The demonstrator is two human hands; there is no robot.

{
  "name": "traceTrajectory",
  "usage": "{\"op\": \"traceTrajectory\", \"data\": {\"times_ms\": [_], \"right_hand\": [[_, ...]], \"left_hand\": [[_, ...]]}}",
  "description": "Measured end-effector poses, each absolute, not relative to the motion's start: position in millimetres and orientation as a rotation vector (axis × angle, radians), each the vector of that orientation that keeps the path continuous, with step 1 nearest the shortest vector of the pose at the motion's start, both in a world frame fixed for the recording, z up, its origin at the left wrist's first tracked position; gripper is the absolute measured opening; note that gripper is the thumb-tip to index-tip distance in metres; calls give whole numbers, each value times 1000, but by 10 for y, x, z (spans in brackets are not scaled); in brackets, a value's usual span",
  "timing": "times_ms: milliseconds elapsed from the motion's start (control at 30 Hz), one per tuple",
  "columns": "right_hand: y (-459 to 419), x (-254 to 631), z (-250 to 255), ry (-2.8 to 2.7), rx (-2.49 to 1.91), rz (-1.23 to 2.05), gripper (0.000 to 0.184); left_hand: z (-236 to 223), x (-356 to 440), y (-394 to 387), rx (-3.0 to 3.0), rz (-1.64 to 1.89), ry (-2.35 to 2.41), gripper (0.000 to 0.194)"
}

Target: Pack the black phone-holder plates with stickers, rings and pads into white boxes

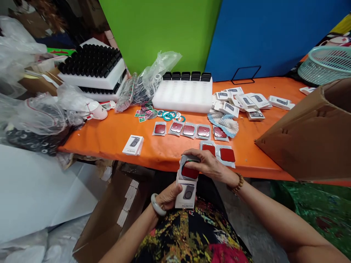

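Observation:
Over my lap, my left hand (170,195) is wrapped round a small white printed box (185,195) marked MAGNETIC. Its top end is open. My right hand (210,165) pinches a red-faced square pad in a clear sleeve (189,171), which sits at the box's open end, its lower edge at or inside the mouth. How deep it goes I cannot tell. Close to my right hand lie two more red pads in sleeves, one (227,155) fully visible and one (208,149) partly covered. A row of similar red pads (189,130) lies behind them.
A white foam tray (183,96) holds black pieces along its back. White boxes (244,100) lie heaped to its right, beside a knitted cloth (226,124). A small stack of boxes (133,145) sits at left. A large cardboard box (307,138) blocks the right; another (109,215) stands below.

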State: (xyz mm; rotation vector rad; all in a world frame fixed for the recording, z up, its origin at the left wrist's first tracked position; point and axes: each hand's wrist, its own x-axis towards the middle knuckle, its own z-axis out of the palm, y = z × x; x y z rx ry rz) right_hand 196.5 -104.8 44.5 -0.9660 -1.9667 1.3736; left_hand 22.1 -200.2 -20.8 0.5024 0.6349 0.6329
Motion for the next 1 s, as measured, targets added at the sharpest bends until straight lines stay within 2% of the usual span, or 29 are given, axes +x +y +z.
{"op": "traceTrajectory", "data": {"times_ms": [167,300,433,567,767,1000], "right_hand": [[-1272,1909,363,-1947,-1032,1278,24],[-1419,1849,375,-1893,-1058,1137,17],[-1486,1839,297,-1847,-1079,1290,14],[-1599,1866,189,-1800,-1162,1379,15],[-1801,1934,222,-2032,-1128,1227,20],[-1905,2007,181,-2311,-1080,1125,10]], "left_hand": [[-317,244,-2043,430,623,608,77],[-349,249,-2073,398,616,632,77],[-331,250,-2115,426,620,585,85],[-279,268,-2143,489,607,558,83],[-243,296,-2148,562,592,554,73],[-316,251,-2162,706,624,641,68]]}}
